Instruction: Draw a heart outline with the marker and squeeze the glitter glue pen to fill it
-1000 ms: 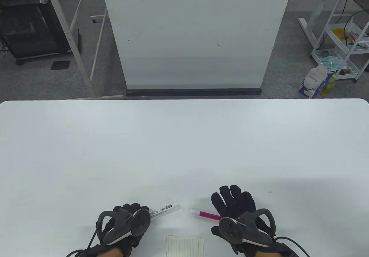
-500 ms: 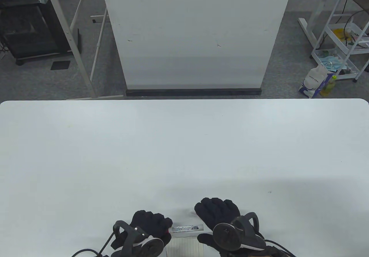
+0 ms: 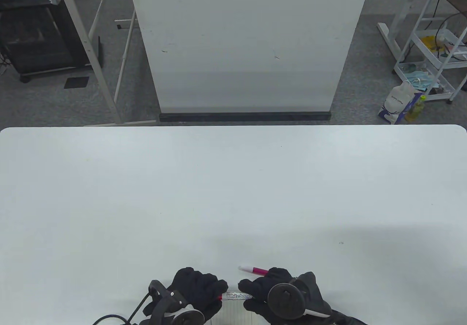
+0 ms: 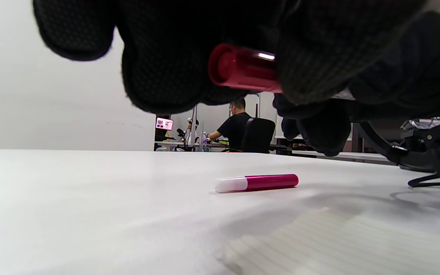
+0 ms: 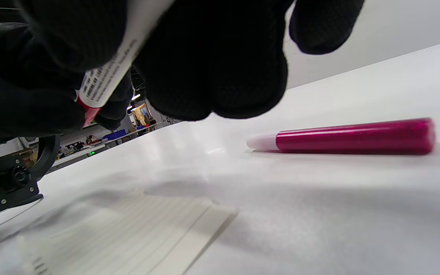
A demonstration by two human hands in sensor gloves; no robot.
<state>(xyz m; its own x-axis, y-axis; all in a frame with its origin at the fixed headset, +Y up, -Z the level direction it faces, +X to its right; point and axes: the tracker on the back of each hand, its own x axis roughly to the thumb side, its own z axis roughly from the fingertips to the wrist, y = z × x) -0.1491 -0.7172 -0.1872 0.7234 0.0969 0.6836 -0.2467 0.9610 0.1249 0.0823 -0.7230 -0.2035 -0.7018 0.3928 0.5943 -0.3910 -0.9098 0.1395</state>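
Observation:
Both gloved hands hold a white whiteboard marker (image 3: 239, 296) level above the lined paper (image 3: 233, 314) at the table's near edge. My left hand (image 3: 215, 289) grips its red cap (image 4: 243, 70) with curled fingers. The fingers of my right hand (image 3: 255, 289) are curled round the white barrel (image 5: 109, 78). The cap still sits on the barrel (image 5: 88, 110). A magenta glitter glue pen (image 3: 252, 269) with a white tip lies flat on the table just beyond my right hand, untouched; it also shows as the glue pen (image 4: 258, 182) and the glue pen (image 5: 350, 136).
The white table (image 3: 233, 179) stretches far ahead of the hands. A white board (image 3: 248, 44) stands on the floor behind the table. The lined paper (image 5: 128, 225) lies directly below both hands.
My left hand carried the marker from the left to above the paper. My right hand left the glue pen and took hold of the marker's barrel. Both hands drew slightly nearer.

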